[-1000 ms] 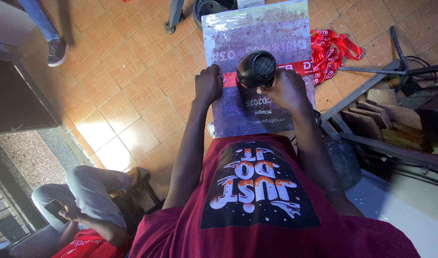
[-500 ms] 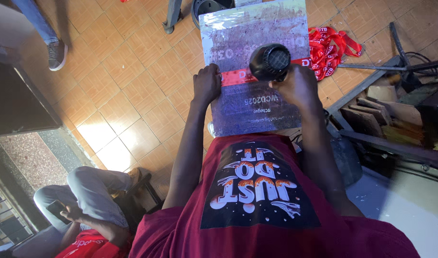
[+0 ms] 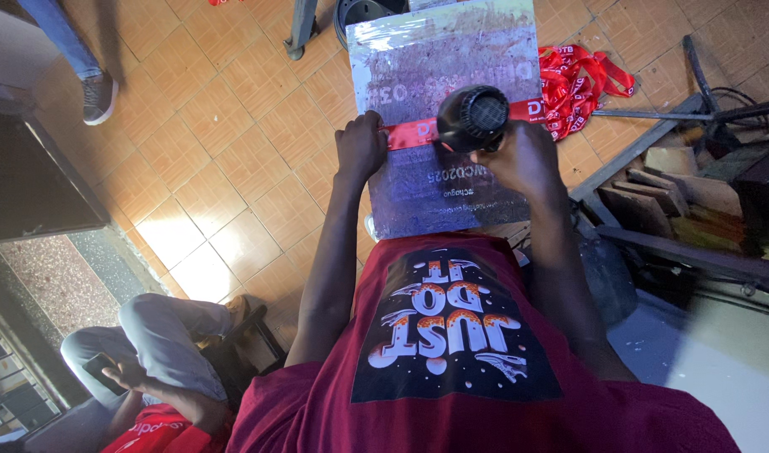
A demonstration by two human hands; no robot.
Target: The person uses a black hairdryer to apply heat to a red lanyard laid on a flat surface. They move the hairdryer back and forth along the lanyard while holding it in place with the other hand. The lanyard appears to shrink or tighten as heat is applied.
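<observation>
A grey printed board [image 3: 451,59] rests on my lap, tilted away from me, wrapped in shiny film. A red ribbon strip [image 3: 409,132] lies across its middle. My left hand [image 3: 359,149] presses the ribbon's left end at the board's left edge. My right hand [image 3: 523,159] grips a black hair dryer [image 3: 472,117], whose round rear grille faces the camera, with its nozzle pointing down at the ribbon.
A heap of red ribbons [image 3: 577,80] lies on the tiled floor [image 3: 225,151] right of the board. Metal frames and wooden pieces [image 3: 678,193] stand at the right. A seated person in grey trousers [image 3: 149,335] is at lower left; another person's shoe [image 3: 97,94] at upper left.
The hair dryer has moved up the board, from its lower part to the red ribbon, and my right hand went with it. My left hand stayed at the board's left edge.
</observation>
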